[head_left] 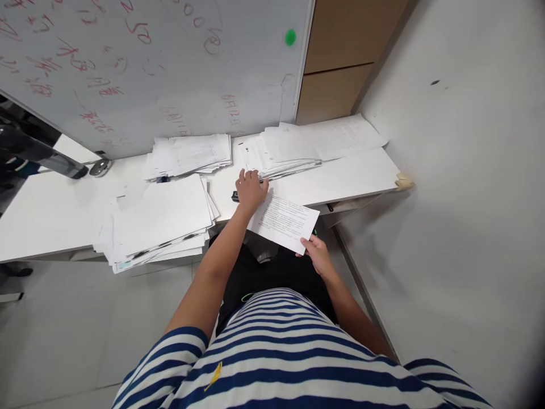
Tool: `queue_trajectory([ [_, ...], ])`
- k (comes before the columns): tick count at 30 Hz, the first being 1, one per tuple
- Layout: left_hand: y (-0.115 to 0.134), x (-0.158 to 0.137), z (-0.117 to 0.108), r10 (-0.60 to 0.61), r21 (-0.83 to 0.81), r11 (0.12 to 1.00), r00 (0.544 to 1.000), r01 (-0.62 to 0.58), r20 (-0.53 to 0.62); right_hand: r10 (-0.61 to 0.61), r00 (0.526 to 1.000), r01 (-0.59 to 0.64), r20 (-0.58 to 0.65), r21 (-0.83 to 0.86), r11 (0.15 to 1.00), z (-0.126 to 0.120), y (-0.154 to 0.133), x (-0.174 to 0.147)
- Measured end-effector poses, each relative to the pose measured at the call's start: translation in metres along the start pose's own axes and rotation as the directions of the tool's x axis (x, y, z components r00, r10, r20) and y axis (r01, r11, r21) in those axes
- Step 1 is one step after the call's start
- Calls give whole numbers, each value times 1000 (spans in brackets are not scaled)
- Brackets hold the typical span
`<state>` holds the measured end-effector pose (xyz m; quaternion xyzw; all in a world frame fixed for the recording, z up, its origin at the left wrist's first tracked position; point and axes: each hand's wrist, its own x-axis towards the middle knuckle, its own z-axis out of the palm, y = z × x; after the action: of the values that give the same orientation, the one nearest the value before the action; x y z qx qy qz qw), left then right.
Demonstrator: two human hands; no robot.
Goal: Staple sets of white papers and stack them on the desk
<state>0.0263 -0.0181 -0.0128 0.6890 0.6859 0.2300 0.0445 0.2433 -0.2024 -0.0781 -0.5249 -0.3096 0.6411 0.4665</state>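
Observation:
My right hand point(317, 253) pinches the lower right corner of a printed sheet of paper point(283, 220), thumb on top. The sheet tilts over the front edge of the desk. Its upper left part passes beside and partly behind my left hand point(252, 190). That hand is over the desk with its fingers spread, at the front of a stack of papers point(289, 150); whether the fingertips touch the stack I cannot tell. A small black object point(235, 196), partly hidden by the left hand, lies at its left side.
A large paper pile point(164, 218) overhangs the front of the white desk point(344, 179) on the left. Another stack point(191, 153) lies behind it. A whiteboard point(170, 62) with red writing stands at the back. A grey wall point(460, 170) closes the right side.

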Motion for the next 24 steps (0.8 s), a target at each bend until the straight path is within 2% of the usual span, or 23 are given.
queue_trajectory([
  [5,3,-4,7,35,112,993,993,-47,110,-99,995,97,-20,-66,993,-3,2,6],
  [9,3,-1,10,56,112,991,991,-69,122,-131,990,126,-41,-106,986,2,-4,4],
  [12,0,1,6,28,40,999,999,-30,37,-121,990,113,-69,-111,987,8,-4,2],
  [15,-11,1,-4,-9,-178,984,995,-9,-101,-129,985,117,-111,-109,987,12,-2,2],
  [17,-24,-2,-11,-61,-331,943,980,-6,-191,-130,984,119,-120,-95,988,12,-1,2],
  [19,-39,-9,-15,-116,-361,933,952,6,-284,-142,983,133,-116,-82,988,11,-4,1],
  [20,-46,-13,-15,-125,-337,941,950,22,-286,-150,982,142,-118,-73,987,10,-7,0],
  [24,-66,-28,-10,-226,-249,949,968,194,-108,-135,975,139,-175,7,990,-1,-30,-7],
])
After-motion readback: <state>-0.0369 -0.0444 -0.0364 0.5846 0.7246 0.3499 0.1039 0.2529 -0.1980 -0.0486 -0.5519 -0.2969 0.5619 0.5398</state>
